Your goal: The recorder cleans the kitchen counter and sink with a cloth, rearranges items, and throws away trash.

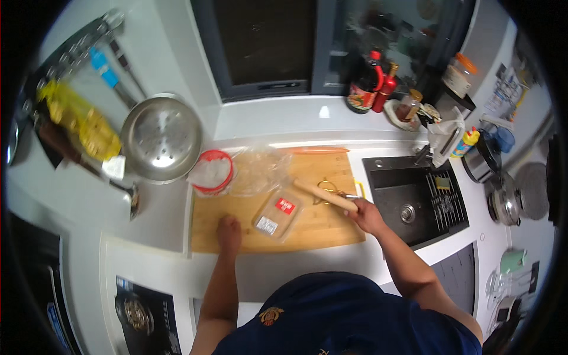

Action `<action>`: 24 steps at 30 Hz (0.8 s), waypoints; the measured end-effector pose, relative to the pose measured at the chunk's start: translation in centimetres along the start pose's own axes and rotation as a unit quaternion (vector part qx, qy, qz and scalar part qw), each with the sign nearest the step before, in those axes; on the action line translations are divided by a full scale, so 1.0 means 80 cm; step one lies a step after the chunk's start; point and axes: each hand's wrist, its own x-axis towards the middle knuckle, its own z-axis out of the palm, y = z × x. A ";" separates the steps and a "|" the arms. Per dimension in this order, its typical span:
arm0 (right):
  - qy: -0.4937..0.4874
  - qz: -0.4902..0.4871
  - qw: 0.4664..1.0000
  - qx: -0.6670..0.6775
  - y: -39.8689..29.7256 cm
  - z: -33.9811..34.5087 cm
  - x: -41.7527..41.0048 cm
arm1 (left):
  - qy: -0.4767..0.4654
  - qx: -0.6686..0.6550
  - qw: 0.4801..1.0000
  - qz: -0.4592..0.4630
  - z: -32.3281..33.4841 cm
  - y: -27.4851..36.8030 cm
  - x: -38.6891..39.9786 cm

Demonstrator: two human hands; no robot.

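In the head view, my right hand (366,214) grips one end of a wooden rolling pin (326,195) above the right side of a wooden cutting board (328,230). Beneath the pin a gold-coloured wire item (327,185) is partly visible. My left hand (229,230) rests curled at the board's left front; whether it holds anything is hidden. Between my hands lies a labelled clear plastic food tray (275,219), its contents unclear. Behind it sit a crumpled clear plastic bag (257,171) and a red-rimmed container (213,171) with whitish contents. An orange, long, thin object (319,150) lies along the board's back edge.
A black sink (386,191) with a drying rack (443,204) adjoins the board on the right. Bottles (363,88) and jars stand along the window ledge. A steel perforated pan (162,137), a yellow net bag (84,124) and utensils hang at left.
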 end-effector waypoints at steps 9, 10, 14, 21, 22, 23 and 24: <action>0.151 -0.078 0.978 -0.121 0.074 0.008 0.176 | 0.040 0.256 0.962 0.084 0.053 -0.017 -0.013; 0.148 -0.080 0.976 -0.141 0.069 0.021 0.196 | 0.034 0.204 0.977 -0.053 0.048 -0.023 -0.019; 0.122 -0.094 0.977 -0.149 0.079 0.033 0.249 | -0.034 0.171 0.982 -0.072 0.029 0.010 -0.003; 0.058 -0.057 0.978 -0.192 0.070 0.049 0.292 | 0.004 0.148 0.985 -0.085 0.033 0.007 -0.001; 0.053 -0.045 0.973 -0.221 0.065 0.047 0.293 | 0.015 0.139 0.987 -0.085 0.035 0.004 -0.002; 0.055 -0.042 0.973 -0.220 0.061 0.045 0.295 | 0.014 0.138 0.987 -0.082 0.037 0.001 -0.003; 0.035 -0.040 0.971 -0.232 0.060 0.043 0.295 | 0.020 0.159 0.985 -0.070 0.038 0.001 -0.004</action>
